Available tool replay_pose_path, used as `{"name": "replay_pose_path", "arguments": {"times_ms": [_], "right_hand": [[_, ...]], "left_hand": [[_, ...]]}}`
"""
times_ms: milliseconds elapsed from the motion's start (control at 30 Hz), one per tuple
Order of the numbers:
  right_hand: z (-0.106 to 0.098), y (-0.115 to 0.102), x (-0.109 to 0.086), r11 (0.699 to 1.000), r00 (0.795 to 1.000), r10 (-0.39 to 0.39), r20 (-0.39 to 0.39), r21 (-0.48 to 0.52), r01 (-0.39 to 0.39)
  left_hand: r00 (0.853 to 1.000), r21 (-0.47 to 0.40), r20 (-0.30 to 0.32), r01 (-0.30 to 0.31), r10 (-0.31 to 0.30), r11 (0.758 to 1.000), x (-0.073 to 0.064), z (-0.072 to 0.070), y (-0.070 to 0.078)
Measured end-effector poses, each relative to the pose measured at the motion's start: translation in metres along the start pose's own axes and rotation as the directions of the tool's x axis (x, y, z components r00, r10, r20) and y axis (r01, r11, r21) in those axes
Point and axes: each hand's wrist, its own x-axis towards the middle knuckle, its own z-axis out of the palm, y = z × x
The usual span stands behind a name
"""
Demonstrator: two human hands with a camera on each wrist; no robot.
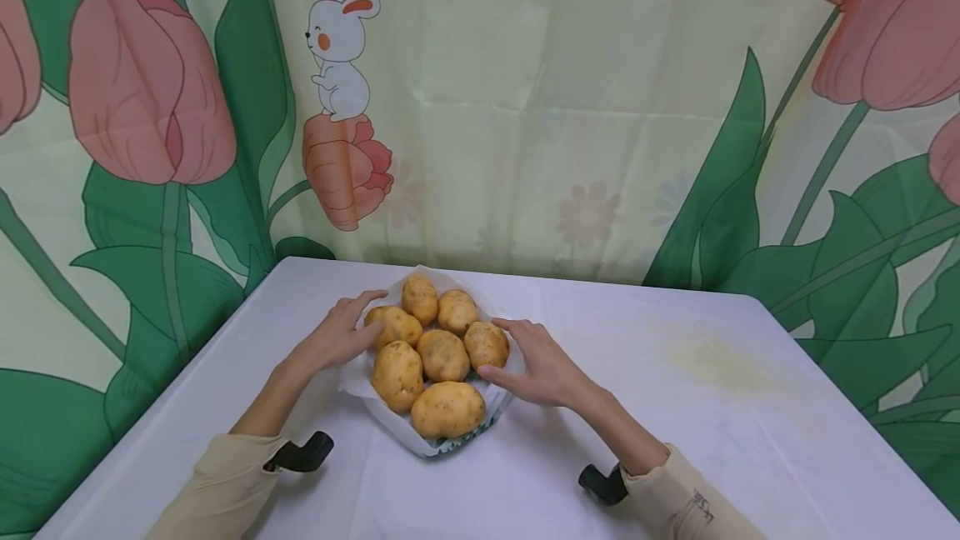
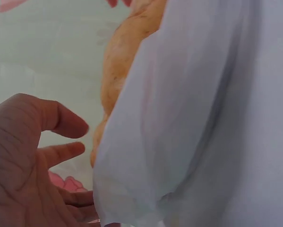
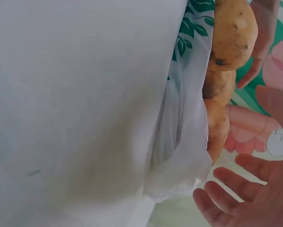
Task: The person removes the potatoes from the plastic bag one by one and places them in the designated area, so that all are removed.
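Note:
Several yellow-brown potatoes [image 1: 442, 355] lie together on a white plastic bag [image 1: 408, 433] with a green leaf print, which shows best in the right wrist view. My left hand [image 1: 343, 333] is at the left side of the pile, fingers spread, beside the left potato [image 1: 394, 326]. On the opposite side my right hand [image 1: 542, 363] has its thumb and fingers apart around the right potato [image 1: 487, 346]. In the left wrist view the left hand's fingertips [image 2: 75, 126] are close to the bag's edge. The right hand's fingers [image 3: 240, 183] are loosely extended near the bag [image 3: 179, 156].
A white cloth covers the table [image 1: 675, 407], whose back edge runs behind the potatoes. Behind it hangs a curtain [image 1: 525, 90] printed with tulips, a rabbit and a carrot. Black wrist mounts [image 1: 300, 452] stick out from both beige sleeves [image 1: 217, 490].

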Motion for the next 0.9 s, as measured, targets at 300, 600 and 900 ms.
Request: {"name": "replay_pose_path", "arguments": {"times_ms": [300,600,900], "right_hand": [[0.0,0.007,0.016,0.998,0.995,-0.045,0.094,-0.04,0.049],[0.0,0.012,0.028,0.996,0.991,-0.065,0.115,-0.06,0.072],[0.001,0.016,0.035,0.993,0.988,-0.085,0.128,-0.072,0.094]], "left_hand": [[0.989,-0.07,0.132,0.07,-0.06,0.995,0.012,-0.005,-0.009],[0.985,-0.111,0.166,0.075,-0.056,0.991,0.015,-0.004,-0.015],[0.983,-0.106,0.174,0.072,-0.053,0.992,0.014,-0.003,-0.018]]}}
